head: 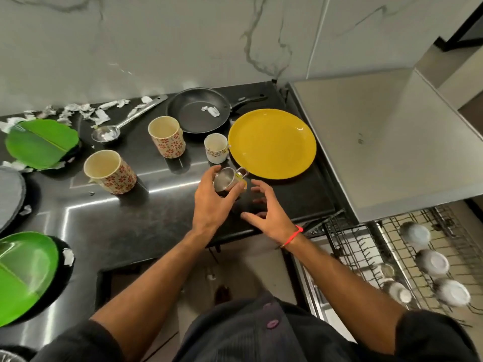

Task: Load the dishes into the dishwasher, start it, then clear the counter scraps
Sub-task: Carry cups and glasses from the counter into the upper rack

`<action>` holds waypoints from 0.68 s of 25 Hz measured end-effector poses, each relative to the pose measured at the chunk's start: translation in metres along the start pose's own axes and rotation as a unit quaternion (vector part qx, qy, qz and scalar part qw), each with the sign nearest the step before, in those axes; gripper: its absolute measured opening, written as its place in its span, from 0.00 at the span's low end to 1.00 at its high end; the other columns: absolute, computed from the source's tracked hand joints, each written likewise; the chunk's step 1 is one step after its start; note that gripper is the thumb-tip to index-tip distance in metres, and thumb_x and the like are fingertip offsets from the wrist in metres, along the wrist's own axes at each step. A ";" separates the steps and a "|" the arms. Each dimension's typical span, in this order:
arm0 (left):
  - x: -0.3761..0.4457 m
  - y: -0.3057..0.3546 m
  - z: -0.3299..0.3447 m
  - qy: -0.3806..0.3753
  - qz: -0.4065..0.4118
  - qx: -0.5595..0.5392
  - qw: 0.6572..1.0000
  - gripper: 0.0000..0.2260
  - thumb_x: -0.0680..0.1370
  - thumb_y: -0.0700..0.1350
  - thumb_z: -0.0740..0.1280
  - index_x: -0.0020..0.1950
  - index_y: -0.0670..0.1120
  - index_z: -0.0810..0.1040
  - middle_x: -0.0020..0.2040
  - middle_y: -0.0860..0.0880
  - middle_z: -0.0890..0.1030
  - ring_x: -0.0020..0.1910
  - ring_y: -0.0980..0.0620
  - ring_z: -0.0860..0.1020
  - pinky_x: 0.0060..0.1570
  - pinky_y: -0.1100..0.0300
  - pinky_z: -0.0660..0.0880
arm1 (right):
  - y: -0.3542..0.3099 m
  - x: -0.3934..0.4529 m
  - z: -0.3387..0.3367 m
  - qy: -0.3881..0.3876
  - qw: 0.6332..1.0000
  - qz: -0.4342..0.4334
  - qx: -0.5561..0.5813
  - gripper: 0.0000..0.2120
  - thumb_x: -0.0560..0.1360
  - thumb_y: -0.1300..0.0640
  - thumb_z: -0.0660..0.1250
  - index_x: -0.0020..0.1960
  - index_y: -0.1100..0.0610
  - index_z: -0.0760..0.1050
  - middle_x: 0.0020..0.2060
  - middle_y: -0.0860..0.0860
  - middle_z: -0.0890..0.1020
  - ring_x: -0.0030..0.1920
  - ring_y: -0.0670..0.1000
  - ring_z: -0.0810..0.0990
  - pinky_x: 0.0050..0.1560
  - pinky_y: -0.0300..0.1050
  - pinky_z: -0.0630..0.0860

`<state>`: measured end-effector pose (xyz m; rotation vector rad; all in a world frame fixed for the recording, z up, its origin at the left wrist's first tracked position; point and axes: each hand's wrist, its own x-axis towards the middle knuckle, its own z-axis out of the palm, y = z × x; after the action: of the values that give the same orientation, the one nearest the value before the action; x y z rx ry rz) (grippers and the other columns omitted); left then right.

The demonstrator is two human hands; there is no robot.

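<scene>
My left hand (211,202) grips a small steel cup (225,180) with a handle, tilted on its side just above the dark counter (146,220). My right hand (264,212) hovers beside it with fingers spread, holding nothing. Behind them lie a yellow plate (271,143), a small floral cup (216,148), two tall floral mugs (167,137) (108,171), a black frying pan (196,113) and a steel ladle (115,128). At lower right the dishwasher rack (371,246) is pulled out with several upturned bowls (431,262) in it.
Crumpled foil and paper scraps (86,112) litter the back of the counter, and one scrap lies in the pan. Green leaf-shaped plates (41,143) (23,275) and a grey plate (10,197) sit at the left. A grey open door panel (379,142) stands at the right.
</scene>
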<state>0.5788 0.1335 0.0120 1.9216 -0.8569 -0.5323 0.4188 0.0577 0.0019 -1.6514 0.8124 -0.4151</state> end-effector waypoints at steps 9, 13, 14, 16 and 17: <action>-0.044 0.055 0.080 -0.264 0.019 -0.132 0.955 0.29 0.82 0.66 0.56 0.80 0.55 0.61 0.72 0.51 0.74 0.67 0.52 0.76 0.64 0.47 0.77 | 0.003 -0.064 -0.061 0.180 0.973 0.012 0.142 0.24 0.77 0.55 0.69 0.71 0.54 0.66 0.59 0.59 0.79 0.58 0.58 0.81 0.54 0.59 0.80; -0.064 0.075 0.124 -0.356 -0.005 -0.142 0.924 0.21 0.86 0.56 0.50 0.79 0.55 0.60 0.62 0.56 0.77 0.56 0.63 0.80 0.49 0.68 0.77 | 0.014 -0.093 -0.097 0.246 0.954 0.027 0.167 0.25 0.75 0.50 0.72 0.69 0.50 0.71 0.58 0.59 0.80 0.59 0.62 0.80 0.57 0.66 0.78; -0.068 0.083 0.136 -0.380 -0.010 -0.125 0.916 0.21 0.86 0.56 0.48 0.79 0.57 0.59 0.59 0.57 0.77 0.51 0.65 0.81 0.45 0.70 0.77 | 0.016 -0.102 -0.108 0.266 0.949 0.034 0.169 0.26 0.73 0.49 0.73 0.69 0.48 0.71 0.58 0.58 0.80 0.59 0.62 0.80 0.56 0.65 0.79; -0.074 0.101 0.160 -0.433 -0.005 -0.077 0.898 0.20 0.86 0.56 0.47 0.79 0.61 0.57 0.56 0.58 0.76 0.41 0.61 0.80 0.35 0.70 0.76 | 0.025 -0.121 -0.133 0.310 0.934 0.060 0.168 0.28 0.73 0.49 0.75 0.70 0.46 0.70 0.58 0.57 0.80 0.56 0.61 0.82 0.49 0.59 0.81; -0.077 0.109 0.173 -0.452 0.003 -0.057 0.890 0.20 0.86 0.56 0.47 0.79 0.61 0.56 0.57 0.58 0.75 0.41 0.61 0.79 0.33 0.71 0.75 | 0.032 -0.131 -0.147 0.329 0.925 0.075 0.172 0.28 0.73 0.51 0.75 0.71 0.46 0.70 0.59 0.57 0.80 0.54 0.60 0.83 0.46 0.57 0.82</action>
<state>0.3749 0.0557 0.0282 1.5131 -1.3561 -1.5002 0.2215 0.0439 0.0283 -1.1071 1.2674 -0.9744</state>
